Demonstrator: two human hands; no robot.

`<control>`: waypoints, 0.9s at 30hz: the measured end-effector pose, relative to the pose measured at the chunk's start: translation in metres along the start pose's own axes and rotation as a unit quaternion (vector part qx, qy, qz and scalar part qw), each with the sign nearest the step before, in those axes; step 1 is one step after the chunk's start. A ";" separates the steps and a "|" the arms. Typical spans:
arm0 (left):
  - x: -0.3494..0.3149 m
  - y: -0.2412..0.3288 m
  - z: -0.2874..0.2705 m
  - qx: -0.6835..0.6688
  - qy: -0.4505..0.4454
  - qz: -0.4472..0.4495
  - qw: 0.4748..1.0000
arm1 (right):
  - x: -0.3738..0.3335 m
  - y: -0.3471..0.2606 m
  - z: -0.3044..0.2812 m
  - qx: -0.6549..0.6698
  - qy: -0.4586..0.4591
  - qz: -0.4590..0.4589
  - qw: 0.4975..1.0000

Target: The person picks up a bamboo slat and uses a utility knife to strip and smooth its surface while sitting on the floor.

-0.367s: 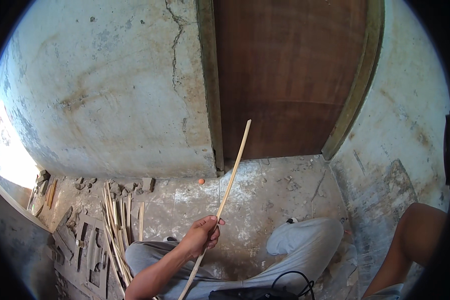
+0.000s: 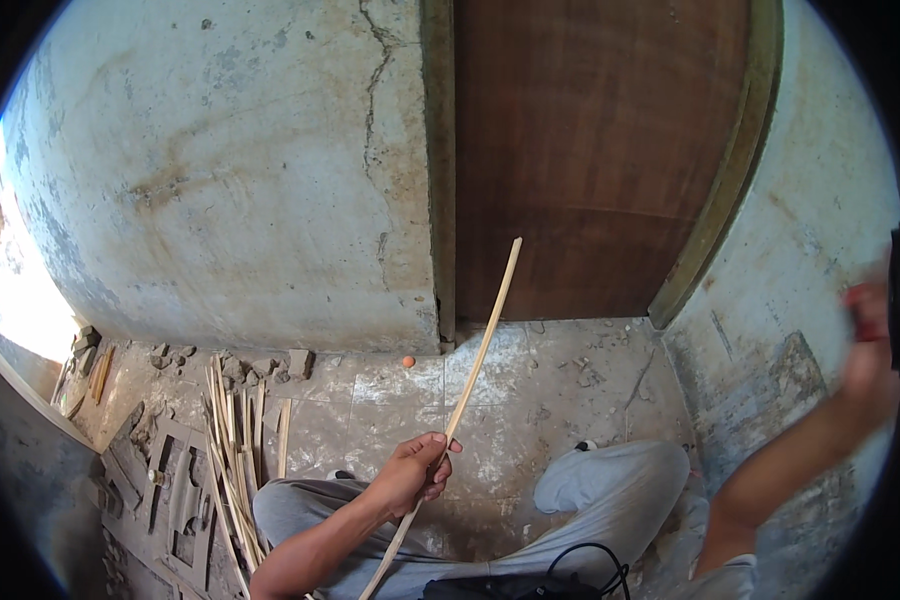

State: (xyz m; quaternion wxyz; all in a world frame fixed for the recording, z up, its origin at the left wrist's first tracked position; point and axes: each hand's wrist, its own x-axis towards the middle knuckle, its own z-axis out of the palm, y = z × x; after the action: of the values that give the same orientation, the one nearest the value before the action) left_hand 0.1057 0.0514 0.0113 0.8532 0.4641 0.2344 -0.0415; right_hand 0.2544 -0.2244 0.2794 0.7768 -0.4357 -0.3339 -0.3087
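A long, thin, pale wooden stick (image 2: 485,345) slants up across the middle, its far end standing in front of the brown door. My left hand (image 2: 415,475) is closed around its lower part, above my left thigh; the near end runs down over my lap. Far to the right, my right hand (image 2: 873,325) is raised and smeared by motion, partly cut off by the dark rim of the picture. Something red shows at this hand, too blurred to name. Its fingers cannot be made out.
Several long wooden strips (image 2: 235,450) lean beside my left knee, next to a grey cut-out frame (image 2: 180,490) on the floor. Rubble (image 2: 240,368) and a small orange ball (image 2: 408,362) lie by the cracked wall. A brown door (image 2: 590,160) stands ahead. A black cable (image 2: 595,548) loops over my lap.
My right forearm has swung up and outward, bringing the blurred right hand into view at the right edge. My left hand still grips the stick. The view has shifted slightly.
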 end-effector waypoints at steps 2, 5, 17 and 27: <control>-0.004 -0.004 -0.009 0.009 0.016 -0.007 1.000 | -0.024 0.058 0.009 -0.024 -0.027 0.169 0.985; 0.002 -0.005 -0.003 0.011 0.007 -0.020 1.000 | -0.108 0.156 -0.014 -0.069 -0.295 0.302 0.904; 0.015 -0.008 -0.004 -0.001 0.028 -0.057 0.998 | -0.235 0.198 -0.019 -0.226 -0.492 0.142 0.829; 0.013 -0.016 -0.003 0.028 0.028 -0.036 0.999 | -0.243 0.195 -0.020 -0.232 -0.510 0.091 0.823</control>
State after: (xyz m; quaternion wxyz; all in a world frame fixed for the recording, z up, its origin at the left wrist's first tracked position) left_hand 0.1118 0.0466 -0.0076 0.8309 0.4801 0.2736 -0.0657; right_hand 0.2674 -0.1124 -0.0119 0.3964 -0.7269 -0.5594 -0.0389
